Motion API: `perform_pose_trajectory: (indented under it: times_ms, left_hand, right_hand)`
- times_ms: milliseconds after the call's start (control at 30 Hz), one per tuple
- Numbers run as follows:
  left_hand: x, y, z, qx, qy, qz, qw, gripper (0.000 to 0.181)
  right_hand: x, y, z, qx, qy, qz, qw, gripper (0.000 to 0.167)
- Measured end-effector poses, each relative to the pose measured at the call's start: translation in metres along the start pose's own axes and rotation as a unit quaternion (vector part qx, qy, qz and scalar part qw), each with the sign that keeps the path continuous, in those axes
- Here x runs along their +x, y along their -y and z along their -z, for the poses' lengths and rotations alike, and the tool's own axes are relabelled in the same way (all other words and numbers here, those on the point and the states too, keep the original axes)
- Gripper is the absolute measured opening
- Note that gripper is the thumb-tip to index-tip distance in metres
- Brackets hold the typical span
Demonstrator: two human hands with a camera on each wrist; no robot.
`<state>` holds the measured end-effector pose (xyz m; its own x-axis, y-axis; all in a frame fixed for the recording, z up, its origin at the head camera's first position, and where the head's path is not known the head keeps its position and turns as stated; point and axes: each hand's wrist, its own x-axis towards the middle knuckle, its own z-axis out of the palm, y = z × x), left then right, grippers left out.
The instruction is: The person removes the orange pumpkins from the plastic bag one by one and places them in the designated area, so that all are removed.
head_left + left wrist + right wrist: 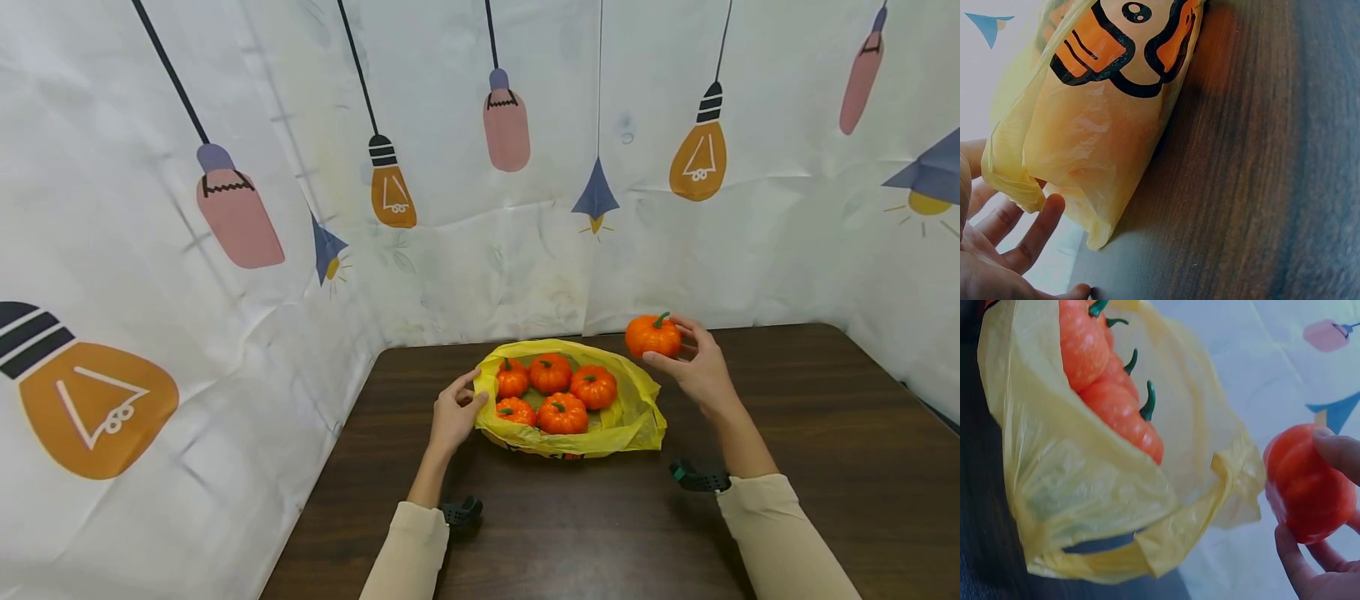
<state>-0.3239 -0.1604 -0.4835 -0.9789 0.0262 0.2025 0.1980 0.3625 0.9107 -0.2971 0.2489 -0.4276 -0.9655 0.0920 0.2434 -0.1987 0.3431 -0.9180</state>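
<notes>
A yellow plastic bag (pixel 645 423) lies spread open on the table, with several small orange pumpkins (pixel 563 413) with green stems inside. My left hand (pixel 452 414) holds the bag's left rim. In the left wrist view, the fingers of that hand (pixel 1007 240) are around the bag's handle edge. To the right of the bag, my right hand (pixel 701 367) grips another orange pumpkin (pixel 651 336) above the table. The right wrist view has this pumpkin (pixel 1310 484) between thumb and fingers, beside the bag's rim (pixel 1235 469).
The dark wood-grain table (pixel 562 525) extends around the bag on all sides. Behind it and to the left hangs a white sheet (pixel 465 275) printed with lamps and bulbs. Black straps (pixel 699 477) are on both wrists. A cartoon print (pixel 1138 44) marks the bag's outside.
</notes>
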Motion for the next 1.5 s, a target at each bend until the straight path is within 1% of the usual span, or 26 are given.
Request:
perform_pose_trajectory:
  times_ms: [167,400,567,667,800,1033,1167,1333,1367,1500]
  left_hand:
    - [-0.001,-0.001,0.0,0.001,0.002,-0.003,1.0,0.047]
    - [-0.001,-0.001,-0.001,0.002,0.007,0.001,1.0,0.047]
    - [-0.002,-0.002,0.0,-0.001,0.012,0.001,0.9999,0.046]
    - [-0.003,-0.002,0.0,-0.001,0.014,-0.004,0.9999,0.047]
    - [-0.003,-0.001,0.001,-0.002,0.014,-0.005,0.9999,0.047]
    - [-0.004,0.0,0.001,-0.005,0.009,0.004,0.9999,0.046]
    - [-0.004,-0.001,0.001,0.002,0.009,0.002,1.0,0.046]
    - [-0.004,-0.001,0.001,-0.004,0.005,0.001,1.0,0.046]
    - [-0.005,-0.006,0.002,-0.008,0.007,0.003,0.9999,0.047]
    - [-0.005,-0.006,0.002,-0.006,0.006,0.003,1.0,0.047]
  right_hand:
    - [0.0,-0.008,0.004,-0.009,-0.004,-0.01,0.9999,0.089]
    - [-0.001,-0.02,0.008,-0.022,-0.008,-0.03,0.9993,0.089]
    - [-0.002,-0.03,0.008,-0.019,-0.003,-0.049,0.9986,0.093]
    - [-0.002,-0.037,0.007,-0.015,0.001,-0.06,0.9981,0.093]
    - [-0.001,-0.047,0.006,-0.021,0.007,-0.071,0.9972,0.093]
    - [0.002,-0.057,0.006,-0.025,0.017,-0.082,0.9962,0.093]
    - [0.005,-0.063,0.008,-0.022,0.021,-0.084,0.996,0.093]
    - [0.011,-0.066,0.008,-0.025,0.028,-0.088,0.9954,0.094]
    - [0.012,-0.067,0.008,-0.028,0.029,-0.089,0.9952,0.094]
    - [0.019,-0.071,0.012,-0.046,0.037,-0.091,0.9941,0.093]
